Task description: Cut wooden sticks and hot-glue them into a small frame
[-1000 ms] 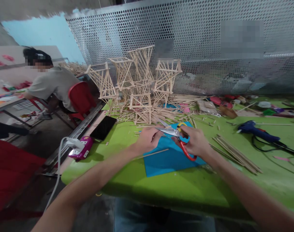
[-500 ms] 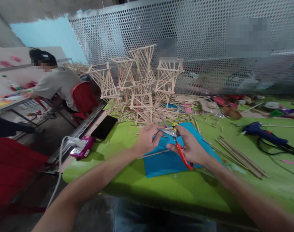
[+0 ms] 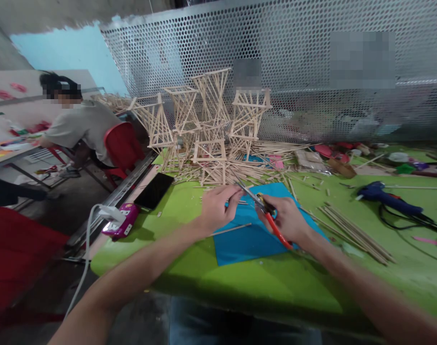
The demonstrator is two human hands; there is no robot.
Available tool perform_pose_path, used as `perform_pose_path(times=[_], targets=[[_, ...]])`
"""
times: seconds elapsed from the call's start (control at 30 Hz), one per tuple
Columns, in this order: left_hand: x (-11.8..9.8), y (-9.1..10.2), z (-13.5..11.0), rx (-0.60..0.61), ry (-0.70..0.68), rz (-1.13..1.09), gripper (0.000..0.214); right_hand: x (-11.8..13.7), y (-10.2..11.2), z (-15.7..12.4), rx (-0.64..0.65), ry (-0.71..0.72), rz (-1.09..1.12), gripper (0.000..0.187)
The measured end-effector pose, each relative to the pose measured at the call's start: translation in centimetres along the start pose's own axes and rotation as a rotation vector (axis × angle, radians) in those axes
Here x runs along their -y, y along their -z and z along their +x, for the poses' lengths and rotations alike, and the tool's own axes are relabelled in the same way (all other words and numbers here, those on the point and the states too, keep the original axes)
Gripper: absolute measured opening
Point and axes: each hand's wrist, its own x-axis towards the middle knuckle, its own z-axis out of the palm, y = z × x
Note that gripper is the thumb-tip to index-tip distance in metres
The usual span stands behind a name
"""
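1. Scissors (image 3: 262,205) hung above the middle of the table (image 3: 189,270), over a blue sheet (image 3: 254,247), blades aimed toward the table's far left corner.
2. Their long axis ran on a slant, from the red handle on the near right side to the tips at the far left; the blades lay almost together.
3. The right hand (image 3: 285,218) was wrapped around the handles, its fingers curled closely about them.
4. The left hand (image 3: 221,206) was just beside the blades, thumb and forefinger drawn toward each other near the tips; whether anything was pinched there could not be told.
5. Below the hands, a loose stick (image 3: 234,228) lay across the left edge of the blue sheet.
6. Toward the table's right edge lay a bundle of sticks (image 3: 355,233) and, farther back, a dark blue glue gun (image 3: 391,197).
7. A black phone (image 3: 154,191) and a purple power adapter (image 3: 126,223) sat along the left edge.
8. A lattice framework of sticks (image 3: 224,149) stood toward the back edge, loose sticks heaped about its base.
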Motion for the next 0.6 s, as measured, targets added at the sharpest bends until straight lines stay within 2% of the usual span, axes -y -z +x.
perform_pose_path(times=[0.17,0.3,0.6], targets=[[-0.1,0.3,0.3,0.023,0.099,0.084,0.031,-0.4,0.1,0.3,0.128,-0.095,0.111,0.018],[-0.6,0.4,0.5,0.069,0.166,-0.002,0.035,-0.8,0.4,0.6,0.187,-0.091,0.195,0.022],[-0.6,0.3,0.3,0.051,0.212,-0.208,0.039,-1.5,1.0,0.4,0.289,-0.052,0.312,0.007]])
